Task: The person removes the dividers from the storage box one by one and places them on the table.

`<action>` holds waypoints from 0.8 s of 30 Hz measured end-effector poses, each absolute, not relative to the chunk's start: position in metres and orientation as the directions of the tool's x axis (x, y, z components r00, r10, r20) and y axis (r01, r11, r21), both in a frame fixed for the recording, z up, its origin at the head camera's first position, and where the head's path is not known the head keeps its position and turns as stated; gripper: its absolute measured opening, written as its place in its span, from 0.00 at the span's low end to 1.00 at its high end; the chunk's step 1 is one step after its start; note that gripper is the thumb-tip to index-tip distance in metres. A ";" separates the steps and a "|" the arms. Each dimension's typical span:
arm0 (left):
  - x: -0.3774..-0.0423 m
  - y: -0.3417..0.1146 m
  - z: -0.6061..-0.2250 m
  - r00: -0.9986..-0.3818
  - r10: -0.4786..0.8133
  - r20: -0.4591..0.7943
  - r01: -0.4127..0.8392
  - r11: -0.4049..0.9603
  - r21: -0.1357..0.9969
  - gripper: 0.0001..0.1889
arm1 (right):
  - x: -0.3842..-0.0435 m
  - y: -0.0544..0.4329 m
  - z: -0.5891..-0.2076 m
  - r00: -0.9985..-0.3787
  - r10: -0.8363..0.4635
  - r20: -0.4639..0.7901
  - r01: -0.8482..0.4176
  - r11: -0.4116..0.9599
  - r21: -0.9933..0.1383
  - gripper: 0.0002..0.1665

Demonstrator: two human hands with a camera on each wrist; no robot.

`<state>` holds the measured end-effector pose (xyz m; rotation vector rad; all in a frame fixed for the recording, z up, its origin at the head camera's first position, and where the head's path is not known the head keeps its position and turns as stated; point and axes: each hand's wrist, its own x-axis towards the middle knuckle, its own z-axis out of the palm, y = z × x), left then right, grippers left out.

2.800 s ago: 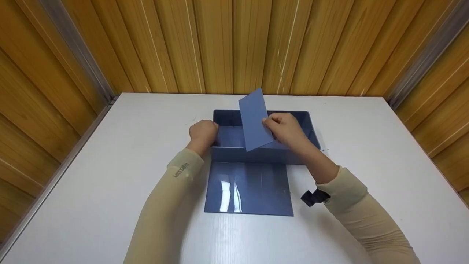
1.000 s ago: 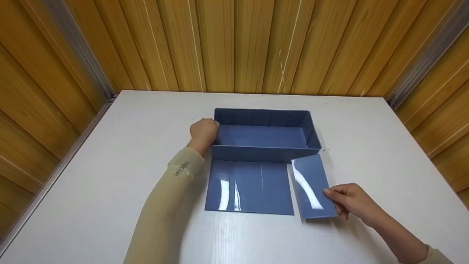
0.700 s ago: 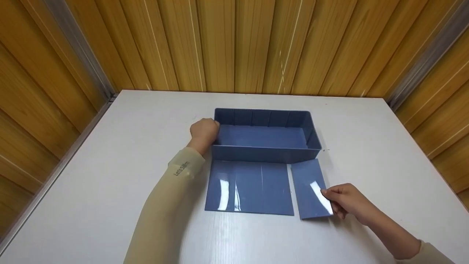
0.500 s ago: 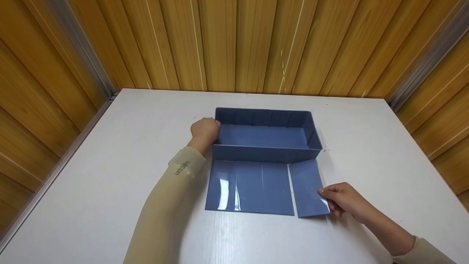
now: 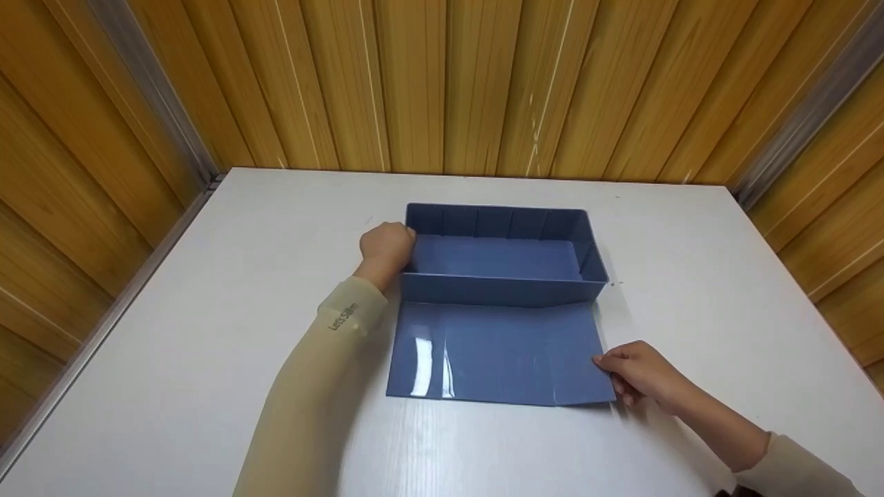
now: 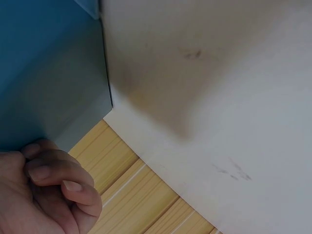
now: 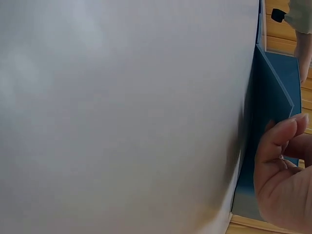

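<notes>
A blue plastic box (image 5: 504, 293), without a lid, stands on the white table. My left hand (image 5: 385, 247) grips its left wall by the rim; the left wrist view has the curled fingers (image 6: 53, 168) against the box wall. In front of the box lie thin blue plastic panels (image 5: 483, 352), forming one row. My right hand (image 5: 639, 373) pinches the right edge of the rightmost panel (image 5: 579, 355) between thumb and fingers. That panel's held edge is raised, and its left edge meets the neighbouring panels. In the right wrist view the panel (image 7: 273, 90) stands tilted off the tabletop.
The white table (image 5: 242, 290) runs back to a wood-patterned wall (image 5: 469, 90), with similar side walls left and right. Small dark specks (image 5: 615, 283) lie by the box's right corner.
My right hand has brought the panel out of the box area, down to the right of the other panels, then slid it left until the gap closed. The left hand has stayed at the box.
</notes>
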<state>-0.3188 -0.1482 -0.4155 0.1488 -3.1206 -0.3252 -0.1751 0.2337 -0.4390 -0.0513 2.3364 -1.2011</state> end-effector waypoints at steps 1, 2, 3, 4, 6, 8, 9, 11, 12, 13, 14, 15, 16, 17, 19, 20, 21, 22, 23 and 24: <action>-0.319 -0.148 -0.416 -0.996 -0.093 -0.009 -0.093 0.975 0.203 0.23 | -0.175 0.233 -0.439 -0.872 -0.256 -0.417 0.186 0.615 -0.766 0.25; -0.319 -0.148 -0.416 -0.995 -0.095 -0.008 -0.094 0.974 0.207 0.23 | -0.176 0.233 -0.438 -0.874 -0.254 -0.415 0.181 0.623 -0.761 0.25; -0.319 -0.149 -0.416 -0.995 -0.096 -0.007 -0.095 0.973 0.209 0.23 | -0.176 0.233 -0.438 -0.874 -0.251 -0.415 0.177 0.633 -0.754 0.24; -0.319 -0.149 -0.416 -0.996 -0.094 -0.005 -0.093 0.974 0.208 0.23 | -0.176 0.233 -0.437 -0.875 -0.247 -0.416 0.173 0.643 -0.746 0.24; -0.319 -0.148 -0.416 -0.996 -0.090 -0.002 -0.088 0.974 0.207 0.22 | -0.177 0.233 -0.436 -0.875 -0.252 -0.414 0.157 0.661 -0.734 0.24; -0.319 -0.148 -0.416 -0.996 -0.094 0.001 -0.091 0.972 0.218 0.23 | -0.177 0.234 -0.436 -0.872 -0.262 -0.414 0.142 0.674 -0.725 0.25; -0.319 -0.148 -0.416 -0.996 -0.093 0.000 -0.090 0.972 0.216 0.23 | -0.177 0.234 -0.436 -0.870 -0.271 -0.412 0.129 0.681 -0.721 0.25; -0.318 -0.147 -0.416 -0.996 -0.088 0.000 -0.086 0.974 0.211 0.22 | -0.177 0.236 -0.437 -0.865 -0.296 -0.404 0.096 0.694 -0.714 0.26; -0.318 -0.147 -0.416 -0.996 -0.087 0.000 -0.086 0.974 0.212 0.22 | -0.177 0.236 -0.437 -0.864 -0.306 -0.400 0.081 0.700 -0.710 0.27; -0.318 -0.147 -0.416 -0.996 -0.088 0.001 -0.086 0.974 0.212 0.22 | -0.176 0.237 -0.438 -0.863 -0.314 -0.397 0.067 0.706 -0.705 0.27; -0.318 -0.147 -0.416 -0.996 -0.086 0.003 -0.084 0.974 0.210 0.22 | -0.176 0.238 -0.439 -0.862 -0.320 -0.394 0.054 0.713 -0.699 0.27; -0.318 -0.147 -0.415 -0.997 -0.083 0.003 -0.081 0.975 0.207 0.22 | -0.176 0.238 -0.440 -0.862 -0.324 -0.390 0.043 0.720 -0.693 0.27; -0.318 -0.147 -0.415 -0.996 -0.086 0.002 -0.083 0.974 0.210 0.22 | -0.176 0.239 -0.441 -0.861 -0.330 -0.386 0.034 0.722 -0.691 0.27; -0.318 -0.147 -0.415 -0.996 -0.090 0.003 -0.087 0.972 0.216 0.23 | -0.176 0.239 -0.441 -0.862 -0.331 -0.384 0.029 0.725 -0.688 0.27; -0.318 -0.147 -0.415 -0.996 -0.092 0.007 -0.088 0.972 0.218 0.23 | -0.176 0.239 -0.440 -0.859 -0.336 -0.385 0.022 0.728 -0.685 0.27; -0.318 -0.147 -0.415 -0.996 -0.094 0.004 -0.091 0.971 0.220 0.24 | -0.176 0.240 -0.440 -0.858 -0.339 -0.387 0.018 0.731 -0.682 0.27; -0.317 -0.147 -0.415 -0.996 -0.094 0.005 -0.091 0.972 0.219 0.24 | -0.176 0.240 -0.440 -0.855 -0.345 -0.388 0.014 0.733 -0.680 0.27; -0.317 -0.147 -0.415 -0.995 -0.096 0.004 -0.093 0.971 0.220 0.25 | -0.176 0.241 -0.440 -0.851 -0.353 -0.390 0.006 0.734 -0.679 0.27; -0.317 -0.146 -0.414 -0.995 -0.095 0.005 -0.092 0.972 0.218 0.24 | -0.176 0.241 -0.440 -0.847 -0.356 -0.394 0.002 0.739 -0.673 0.27; -0.316 -0.146 -0.414 -0.995 -0.095 0.006 -0.092 0.971 0.220 0.24 | -0.176 0.241 -0.440 -0.843 -0.362 -0.398 -0.002 0.743 -0.670 0.27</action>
